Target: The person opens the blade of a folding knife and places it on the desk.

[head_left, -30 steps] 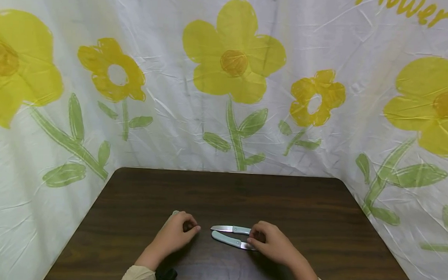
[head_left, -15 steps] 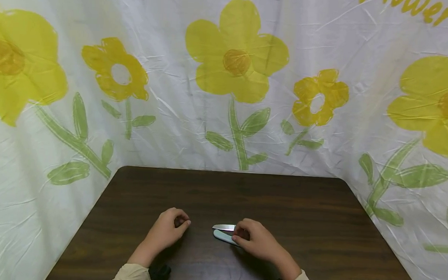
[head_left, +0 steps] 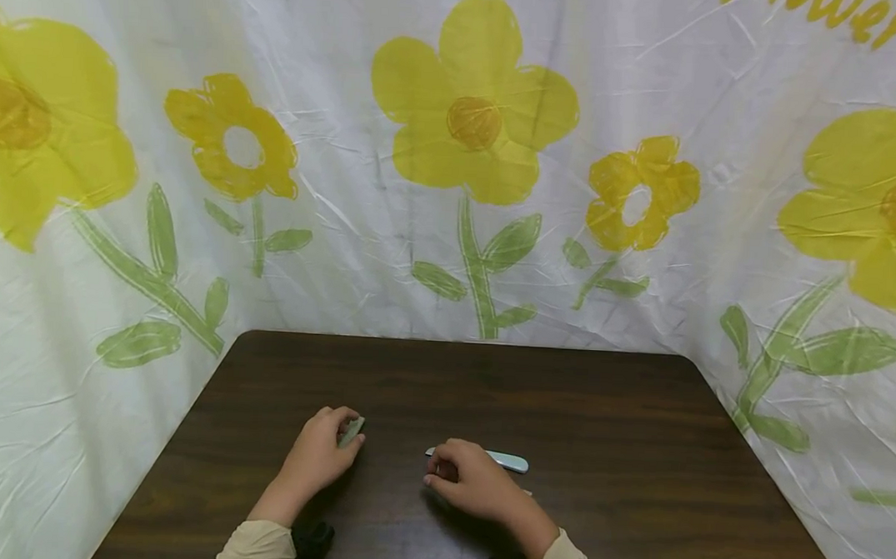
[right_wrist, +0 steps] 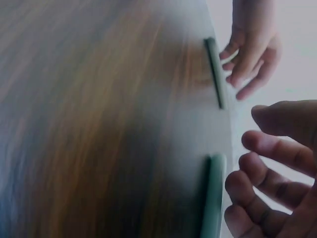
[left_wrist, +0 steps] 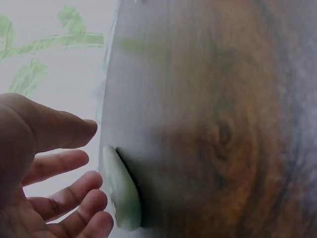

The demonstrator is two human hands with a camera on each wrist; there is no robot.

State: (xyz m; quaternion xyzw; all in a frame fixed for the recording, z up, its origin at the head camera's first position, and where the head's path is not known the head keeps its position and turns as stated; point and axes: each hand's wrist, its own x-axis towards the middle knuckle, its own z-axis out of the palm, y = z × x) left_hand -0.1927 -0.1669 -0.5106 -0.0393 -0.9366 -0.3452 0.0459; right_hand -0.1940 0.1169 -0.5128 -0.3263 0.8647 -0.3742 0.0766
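My left hand [head_left: 316, 453] is beside a pale green elongated object [head_left: 351, 431], which looks like a closed handle. In the left wrist view, this object [left_wrist: 124, 196] lies on the table just past the loosely bent fingers, with none wrapped round it. My right hand [head_left: 476, 485] hovers over two small knives, its fingers loosely bent and nothing between them. One knife [head_left: 510, 461] shows its pale blue-green handle to the right and its blade tip to the left. The second is almost wholly hidden under the hand. A green handle [right_wrist: 214, 198] appears by the right fingers in the right wrist view.
The dark wood-grain table [head_left: 451, 388] has rounded far corners. Behind and at both sides hangs a white curtain [head_left: 329, 249] printed with yellow flowers. Beige sleeves and black wrist straps are at the near edge of the head view.
My right hand has moved left across the knives, uncovering the upper one's handle and covering the lower one. My left hand has shifted left and slightly away, showing the pale green object more.
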